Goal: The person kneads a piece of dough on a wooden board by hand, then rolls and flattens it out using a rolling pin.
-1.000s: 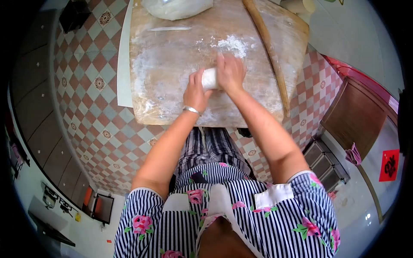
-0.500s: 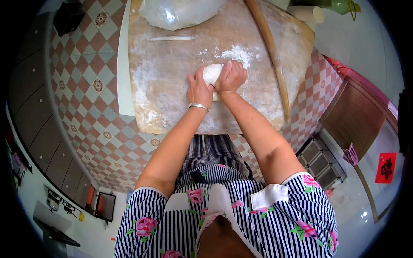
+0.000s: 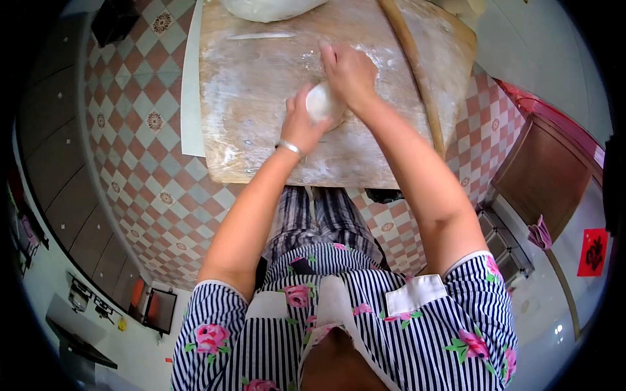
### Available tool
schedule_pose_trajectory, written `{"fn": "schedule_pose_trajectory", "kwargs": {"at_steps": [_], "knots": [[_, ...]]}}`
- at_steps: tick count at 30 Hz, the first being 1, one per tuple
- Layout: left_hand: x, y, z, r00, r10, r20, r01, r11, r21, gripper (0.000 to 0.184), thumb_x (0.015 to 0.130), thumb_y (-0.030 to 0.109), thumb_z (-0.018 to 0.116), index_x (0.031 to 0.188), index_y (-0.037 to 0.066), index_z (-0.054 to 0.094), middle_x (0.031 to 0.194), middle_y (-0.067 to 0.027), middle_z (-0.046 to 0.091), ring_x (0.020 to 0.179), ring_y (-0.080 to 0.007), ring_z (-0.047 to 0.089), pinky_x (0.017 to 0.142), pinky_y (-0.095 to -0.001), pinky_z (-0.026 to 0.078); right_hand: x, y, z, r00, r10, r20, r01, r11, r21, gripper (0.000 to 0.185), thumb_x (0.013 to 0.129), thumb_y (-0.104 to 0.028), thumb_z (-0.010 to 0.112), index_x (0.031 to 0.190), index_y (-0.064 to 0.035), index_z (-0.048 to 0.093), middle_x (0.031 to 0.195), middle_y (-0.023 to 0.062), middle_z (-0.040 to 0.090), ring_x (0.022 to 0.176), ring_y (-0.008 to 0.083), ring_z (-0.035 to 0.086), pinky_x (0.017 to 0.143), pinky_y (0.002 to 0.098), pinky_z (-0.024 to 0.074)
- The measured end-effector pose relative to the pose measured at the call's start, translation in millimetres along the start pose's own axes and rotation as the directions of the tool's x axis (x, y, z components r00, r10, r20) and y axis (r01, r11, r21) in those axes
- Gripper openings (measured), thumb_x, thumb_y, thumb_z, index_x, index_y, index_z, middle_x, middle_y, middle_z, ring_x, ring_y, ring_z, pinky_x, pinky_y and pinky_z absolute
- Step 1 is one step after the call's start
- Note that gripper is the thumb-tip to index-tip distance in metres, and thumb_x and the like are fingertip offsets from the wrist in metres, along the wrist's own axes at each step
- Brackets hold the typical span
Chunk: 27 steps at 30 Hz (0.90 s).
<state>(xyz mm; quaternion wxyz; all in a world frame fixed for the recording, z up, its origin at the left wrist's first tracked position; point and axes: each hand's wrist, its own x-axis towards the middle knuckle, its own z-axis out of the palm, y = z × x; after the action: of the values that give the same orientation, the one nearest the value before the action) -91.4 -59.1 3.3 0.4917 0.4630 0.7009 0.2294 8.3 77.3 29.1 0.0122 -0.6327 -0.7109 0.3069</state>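
Observation:
A pale round lump of dough (image 3: pixel 320 104) sits on the floured wooden board (image 3: pixel 254 117), blurred a little by motion. My left hand (image 3: pixel 304 125), with a silver bracelet at its wrist, curls round the dough's left and near side. My right hand (image 3: pixel 351 73) is just past the dough, over the patch of loose flour (image 3: pixel 390 62), which it mostly covers. Its fingers point away and down, smeared by motion, and I cannot see what is under them.
A long wooden rolling pin (image 3: pixel 417 72) lies along the right of the board. At the far edge is a large whitish, plastic-like bulge (image 3: pixel 274 6). A thin white strip (image 3: pixel 261 36) lies near it. Beyond the board's right side stands a brown wooden panel (image 3: pixel 544 176).
My right hand has left the dough and moved away from me onto the flour. My left hand stays on the dough. The whole view has shifted, and the board sits higher in it.

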Motion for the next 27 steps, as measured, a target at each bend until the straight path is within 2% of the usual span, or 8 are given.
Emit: {"fn": "schedule_pose_trajectory", "kwargs": {"at_steps": [2, 5, 8, 11, 14, 19, 24, 27], "knots": [[-18.8, 1.0, 6.9, 0.998, 0.042, -0.053, -0.039, 0.998, 0.048, 0.087, 0.073, 0.016, 0.081, 0.145, 0.012, 0.032, 0.134, -0.0226, 0.041, 0.116, -0.0420, 0.052, 0.094, -0.0440, 0.048, -30.3, 7.0, 2.9, 0.997, 0.065, -0.047, -0.066, 0.998, -0.019, 0.046, 0.098, -0.038, 0.045, 0.073, -0.0091, 0.072, 0.083, 0.0171, 0.069, 0.088, 0.0388, 0.063, 0.080, 0.0499, 0.0465], [-24.2, -1.5, 18.9, 0.985, 0.089, -0.150, -0.072, 0.991, 0.112, 0.079, 0.071, 0.002, 0.076, 0.140, 0.012, 0.039, 0.128, -0.0194, 0.045, 0.113, -0.0422, 0.054, 0.091, -0.0448, 0.049, -64.4, 26.8, 26.5, 0.966, 0.144, -0.216, -0.106, 0.978, 0.177, 0.042, 0.097, -0.032, 0.045, 0.077, -0.0081, 0.072, 0.085, 0.0173, 0.069, 0.088, 0.0388, 0.061, 0.079, 0.0494, 0.0446], [-16.0, 0.0, 22.0, 0.984, 0.078, -0.163, -0.053, 0.988, 0.147, 0.079, 0.068, -0.002, 0.073, 0.138, 0.012, 0.040, 0.127, -0.0183, 0.046, 0.113, -0.0417, 0.054, 0.090, -0.0446, 0.049, -76.5, 36.0, 43.8, 0.904, 0.141, -0.403, -0.032, 0.963, 0.267, 0.036, 0.096, -0.026, 0.044, 0.080, -0.0072, 0.071, 0.086, 0.0144, 0.069, 0.085, 0.0359, 0.060, 0.079, 0.0482, 0.0424], [-7.1, 1.9, 20.6, 0.986, -0.001, -0.170, 0.027, 0.988, 0.150, 0.078, 0.068, -0.004, 0.071, 0.138, 0.013, 0.041, 0.127, -0.0178, 0.047, 0.112, -0.0419, 0.055, 0.090, -0.0451, 0.049, -66.9, 35.2, 57.3, 0.805, 0.033, -0.592, 0.129, 0.965, 0.229, 0.033, 0.094, -0.022, 0.043, 0.081, -0.0068, 0.069, 0.086, 0.0115, 0.068, 0.084, 0.0329, 0.059, 0.078, 0.0448, 0.0411], [6.0, 8.4, 18.2, 0.979, -0.105, -0.174, 0.129, 0.983, 0.134, 0.077, 0.071, -0.001, 0.069, 0.139, 0.015, 0.039, 0.129, -0.0187, 0.047, 0.111, -0.0431, 0.056, 0.089, -0.0467, 0.050, -45.0, 36.8, 64.6, 0.776, -0.041, -0.630, 0.177, 0.972, 0.155, 0.032, 0.093, -0.022, 0.043, 0.078, -0.0085, 0.069, 0.082, 0.0100, 0.067, 0.081, 0.0310, 0.059, 0.075, 0.0427, 0.0401], [30.1, 22.0, 8.9, 0.937, -0.323, -0.132, 0.335, 0.938, 0.083, 0.075, 0.077, 0.008, 0.068, 0.142, 0.016, 0.033, 0.134, -0.0205, 0.047, 0.109, -0.0448, 0.057, 0.089, -0.0495, 0.049, -9.0, 34.2, 69.7, 0.849, -0.020, -0.528, 0.072, 0.994, 0.077, 0.031, 0.093, -0.023, 0.043, 0.077, -0.0101, 0.068, 0.079, 0.0070, 0.066, 0.080, 0.0293, 0.059, 0.071, 0.0440, 0.0377], [37.7, 23.1, 13.5, 0.918, -0.355, -0.178, 0.370, 0.927, 0.057, 0.077, 0.079, 0.016, 0.071, 0.143, 0.013, 0.030, 0.138, -0.0214, 0.046, 0.116, -0.0442, 0.054, 0.094, -0.0497, 0.047, 10.7, 26.2, 68.4, 0.882, 0.035, -0.470, -0.013, 0.999, 0.051, 0.033, 0.094, -0.026, 0.044, 0.075, -0.0108, 0.066, 0.080, 0.0085, 0.067, 0.081, 0.0308, 0.061, 0.070, 0.0456, 0.0384], [47.0, 10.8, 19.8, 0.913, -0.369, -0.175, 0.382, 0.923, 0.045, 0.086, 0.077, 0.021, 0.074, 0.146, 0.009, 0.025, 0.137, -0.0249, 0.047, 0.119, -0.0440, 0.052, 0.097, -0.0490, 0.046, 20.8, 12.7, 54.6, 0.937, 0.126, -0.326, -0.144, 0.989, -0.031, 0.038, 0.095, -0.031, 0.042, 0.078, -0.0102, 0.069, 0.085, 0.0113, 0.069, 0.085, 0.0330, 0.063, 0.073, 0.0474, 0.0419]]}}
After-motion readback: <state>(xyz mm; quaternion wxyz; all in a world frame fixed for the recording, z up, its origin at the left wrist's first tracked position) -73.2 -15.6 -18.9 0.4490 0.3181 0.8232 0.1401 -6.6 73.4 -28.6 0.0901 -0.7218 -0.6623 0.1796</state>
